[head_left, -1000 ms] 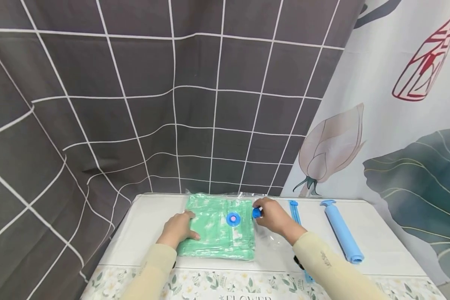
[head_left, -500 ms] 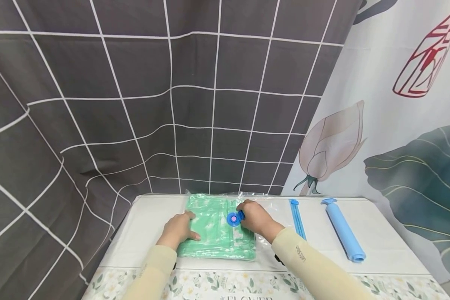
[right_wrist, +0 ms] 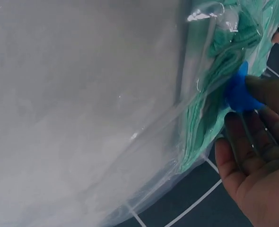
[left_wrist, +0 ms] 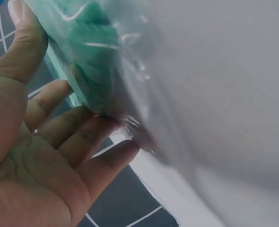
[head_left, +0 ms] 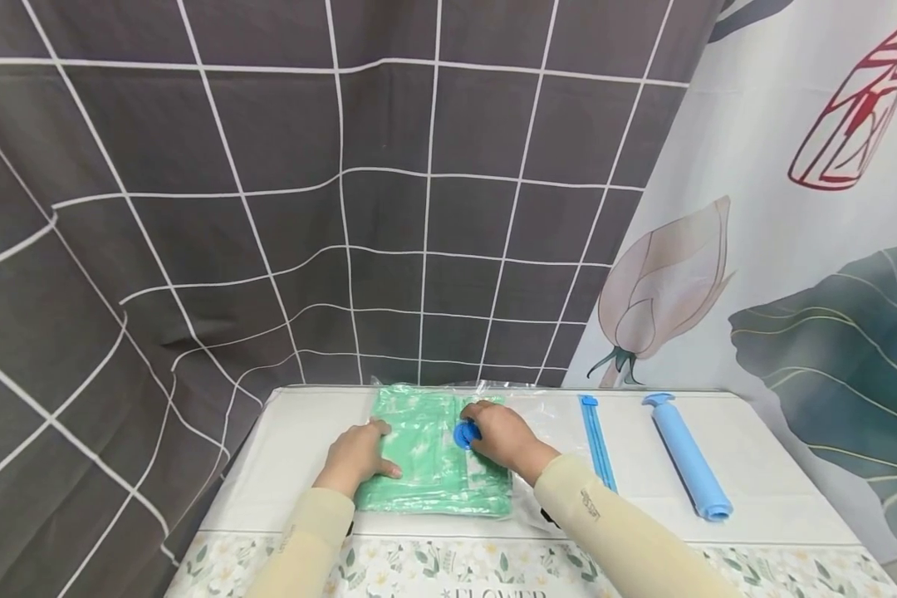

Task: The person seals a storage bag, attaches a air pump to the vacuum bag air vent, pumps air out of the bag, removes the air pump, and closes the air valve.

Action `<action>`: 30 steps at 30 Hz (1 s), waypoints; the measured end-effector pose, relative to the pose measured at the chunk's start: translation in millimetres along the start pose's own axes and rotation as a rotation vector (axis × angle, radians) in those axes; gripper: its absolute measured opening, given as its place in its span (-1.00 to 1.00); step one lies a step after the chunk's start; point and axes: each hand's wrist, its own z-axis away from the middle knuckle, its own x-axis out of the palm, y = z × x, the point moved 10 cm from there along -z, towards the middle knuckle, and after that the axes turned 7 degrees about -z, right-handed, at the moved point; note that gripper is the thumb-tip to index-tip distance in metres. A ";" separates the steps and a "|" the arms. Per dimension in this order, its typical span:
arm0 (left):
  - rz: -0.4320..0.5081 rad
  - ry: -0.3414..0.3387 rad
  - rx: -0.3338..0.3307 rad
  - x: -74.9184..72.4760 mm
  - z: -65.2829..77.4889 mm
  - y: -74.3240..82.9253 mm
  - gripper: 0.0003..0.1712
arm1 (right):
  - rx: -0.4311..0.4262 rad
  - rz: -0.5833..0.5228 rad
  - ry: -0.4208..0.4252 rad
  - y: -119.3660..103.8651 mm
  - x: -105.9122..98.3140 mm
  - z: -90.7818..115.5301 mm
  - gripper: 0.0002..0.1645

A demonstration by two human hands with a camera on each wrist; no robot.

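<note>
- Since a second ago, my right hand [head_left: 499,438] has carried the blue cap [head_left: 466,434] leftward onto the valve and now pinches it there, likely screwing it shut.
- My left hand [head_left: 359,457] lies flat, fingers straight, on the vacuum bag [head_left: 426,465] at lower centre of the frame.

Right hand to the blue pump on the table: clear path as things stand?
Probably yes. The right hand is on the blue valve cap of the vacuum bag; the blue pump lies to its right on the table. Only the flat blue sealing clip lies between them, low enough to pass over.
</note>
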 end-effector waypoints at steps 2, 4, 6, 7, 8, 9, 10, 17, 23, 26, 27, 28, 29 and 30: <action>0.002 -0.003 -0.006 0.8 -0.2 -0.7 0.10 | 0.008 0.000 -0.010 -6.8 -2.3 2.1 -0.59; 0.001 -0.005 -0.010 1.1 -0.5 -1.4 0.10 | 0.014 0.012 -0.022 -11.9 -3.7 4.5 -0.63; 0.001 -0.006 -0.009 0.8 -1.1 -1.3 0.10 | 0.009 0.041 -0.035 -14.6 -3.0 5.8 -0.66; 0.001 -0.006 -0.007 1.0 -1.5 -1.2 0.10 | 0.001 0.053 -0.035 -15.5 -2.8 6.3 -0.67; 0.002 -0.006 -0.004 0.9 -1.8 -0.8 0.10 | -0.011 0.068 -0.034 -16.4 -2.8 6.6 -0.67; 0.002 -0.006 -0.004 0.9 -2.0 -0.9 0.10 | -0.025 0.091 -0.032 -17.4 -2.7 6.6 -0.68; 0.003 -0.006 -0.004 0.9 -2.2 -1.1 0.10 | -0.038 0.111 -0.029 -17.8 -2.3 6.6 -0.70; 0.005 -0.011 -0.008 2.4 -2.1 -2.5 0.11 | -0.121 0.204 -0.040 -19.2 6.7 5.2 -0.75; 0.005 -0.009 -0.009 1.4 -0.7 -2.2 0.11 | -0.100 0.228 -0.067 -18.3 9.8 3.4 -0.68; 0.005 -0.006 -0.012 0.2 0.5 -1.7 0.12 | -0.089 0.223 -0.072 -17.9 9.6 1.8 -0.65; 0.006 -0.005 -0.012 0.2 0.6 -1.6 0.12 | -0.090 0.226 -0.069 -18.2 9.5 0.9 -0.66; 0.006 -0.002 -0.011 -0.3 0.8 -1.2 0.12 | -0.091 0.231 -0.069 -18.5 9.6 0.2 -0.68; 0.005 0.000 -0.008 -0.8 1.0 -0.6 0.12 | -0.092 0.241 -0.069 -18.6 10.0 -0.4 -0.71; 0.007 0.002 -0.008 -1.2 1.2 -0.3 0.12 | -0.094 0.253 -0.063 -18.8 10.1 -0.9 -0.75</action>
